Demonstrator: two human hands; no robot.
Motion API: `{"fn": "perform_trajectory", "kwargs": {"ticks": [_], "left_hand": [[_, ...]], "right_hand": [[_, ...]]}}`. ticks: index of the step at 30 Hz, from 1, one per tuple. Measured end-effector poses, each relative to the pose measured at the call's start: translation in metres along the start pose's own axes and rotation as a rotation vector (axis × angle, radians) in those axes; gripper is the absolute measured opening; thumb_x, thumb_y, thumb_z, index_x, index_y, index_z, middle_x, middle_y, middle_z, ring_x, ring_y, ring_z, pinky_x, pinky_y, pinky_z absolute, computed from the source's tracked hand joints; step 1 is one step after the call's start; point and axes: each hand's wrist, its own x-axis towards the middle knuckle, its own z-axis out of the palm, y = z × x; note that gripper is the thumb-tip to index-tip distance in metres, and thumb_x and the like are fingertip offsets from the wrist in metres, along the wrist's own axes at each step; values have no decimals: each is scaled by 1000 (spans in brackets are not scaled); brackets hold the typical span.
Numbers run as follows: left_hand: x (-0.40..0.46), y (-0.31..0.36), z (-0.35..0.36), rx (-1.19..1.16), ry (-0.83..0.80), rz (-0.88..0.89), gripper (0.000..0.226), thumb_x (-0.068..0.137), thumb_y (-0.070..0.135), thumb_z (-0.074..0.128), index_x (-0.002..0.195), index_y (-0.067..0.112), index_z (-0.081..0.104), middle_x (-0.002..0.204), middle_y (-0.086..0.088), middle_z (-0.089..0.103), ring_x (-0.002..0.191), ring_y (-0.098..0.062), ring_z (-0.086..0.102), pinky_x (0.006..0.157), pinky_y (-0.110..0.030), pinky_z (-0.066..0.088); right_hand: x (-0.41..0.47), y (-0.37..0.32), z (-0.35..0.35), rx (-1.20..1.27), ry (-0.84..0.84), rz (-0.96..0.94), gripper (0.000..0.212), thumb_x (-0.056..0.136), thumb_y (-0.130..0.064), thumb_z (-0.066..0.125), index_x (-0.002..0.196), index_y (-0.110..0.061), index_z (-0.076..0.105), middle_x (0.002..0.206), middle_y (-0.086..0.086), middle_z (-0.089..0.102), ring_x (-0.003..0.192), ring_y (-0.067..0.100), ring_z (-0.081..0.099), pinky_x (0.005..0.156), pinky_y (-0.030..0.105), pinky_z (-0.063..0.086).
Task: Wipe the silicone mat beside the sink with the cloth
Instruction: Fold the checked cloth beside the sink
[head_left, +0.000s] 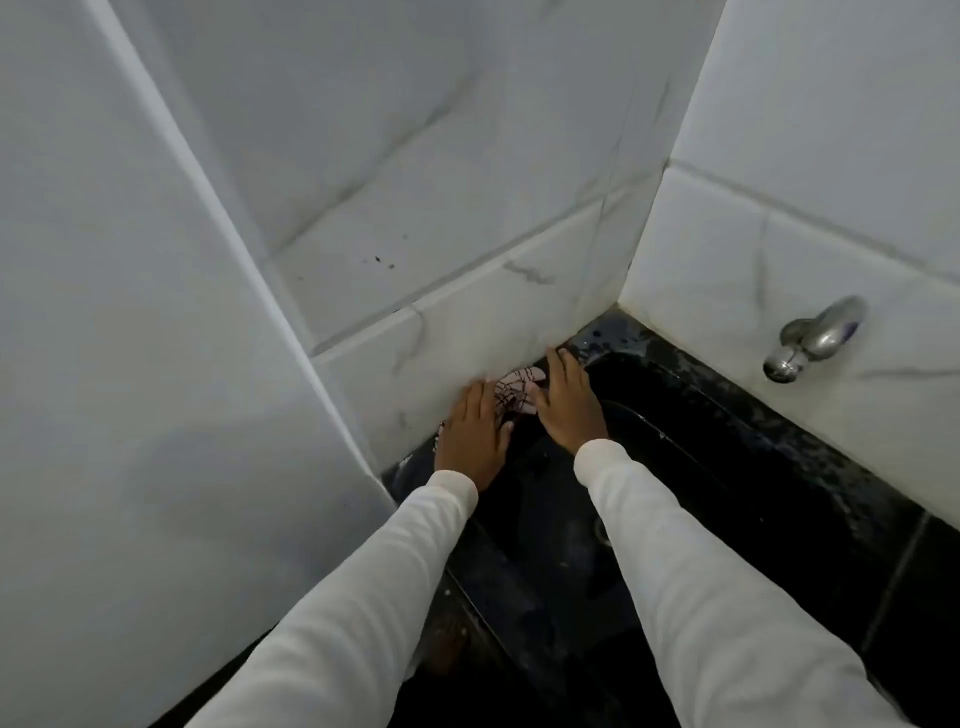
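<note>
Covering most of the cloth (519, 391), both hands hide any mat.

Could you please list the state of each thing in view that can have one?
Left hand: flat, fingers straight, pressing on the cloth.
Right hand: flat, fingers straight, on the cloth's other end.
Cloth: bunched between the hands, against the wall tiles.
Tap: no water seen running.
Sink: dark, contents unclear.
Silicone mat: cannot be made out.

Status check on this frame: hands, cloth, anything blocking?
Left hand and right hand flat, both pressing the cloth at the wall base. Mat not discernible. Nothing blocking.
</note>
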Motion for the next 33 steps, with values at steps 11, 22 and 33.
{"fn": "perform_trajectory", "kwargs": {"ticks": [11,22,33], "left_hand": [[-4,-17,24,27,-62,-153,56,77,10,66,131,5,52,124,-15,57,108,-35,57,94,-45,50],[2,-40,29,1,-71,-63,50,72,3,70,121,9,59,117,-10,60,100,-31,58,75,-41,56],[23,-15,0,-21,-160,-45,65,83,6,57,145,9,37,126,-23,55,113,-42,51,95,-47,43]], "right_hand": [[22,11,42,-122,-207,-235,66,73,6,60,132,-23,54,140,4,45,127,31,42,85,44,53],[48,6,61,-241,-149,-214,43,66,3,66,102,-19,64,110,7,51,96,29,55,65,42,54],[22,30,19,-222,-119,-203,27,71,-11,73,94,-16,60,107,1,54,87,25,58,56,39,53]]}}
